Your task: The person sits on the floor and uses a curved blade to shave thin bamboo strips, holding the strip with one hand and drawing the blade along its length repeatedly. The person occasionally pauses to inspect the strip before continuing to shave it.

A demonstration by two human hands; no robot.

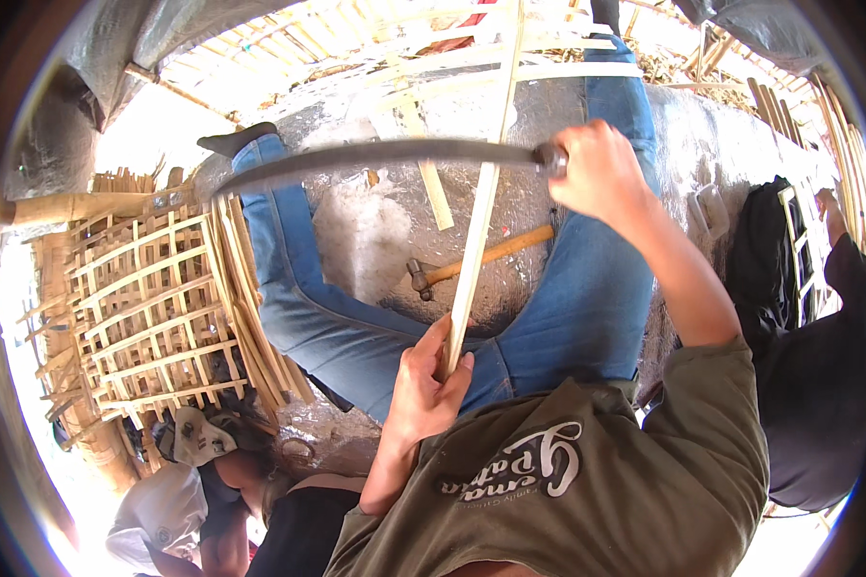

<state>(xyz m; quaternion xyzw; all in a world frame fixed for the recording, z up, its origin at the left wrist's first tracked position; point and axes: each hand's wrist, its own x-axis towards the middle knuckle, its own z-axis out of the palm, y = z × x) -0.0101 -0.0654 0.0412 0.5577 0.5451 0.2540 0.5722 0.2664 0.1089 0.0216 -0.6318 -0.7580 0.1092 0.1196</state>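
Note:
My right hand (601, 178) is closed round the dark handle of a machete (385, 154). Its long, slightly curved blade reaches left across my spread legs, a little blurred, and passes in front of a pale bamboo strip (479, 221). Whether blade and strip touch, I cannot tell. My left hand (425, 389) grips the near end of that strip between thumb and fingers, close to my lap. From there the strip runs away toward the top of the view. On the ground between my legs lies a hammer (491, 255) with a wooden handle.
Several split bamboo strips (558, 71) lie across the far side near my foot. A woven bamboo lattice (154, 313) stands at the left beside a stack of slats (245, 288). One person (164, 514) sits at the lower left; another, in black (818, 385), sits at the right.

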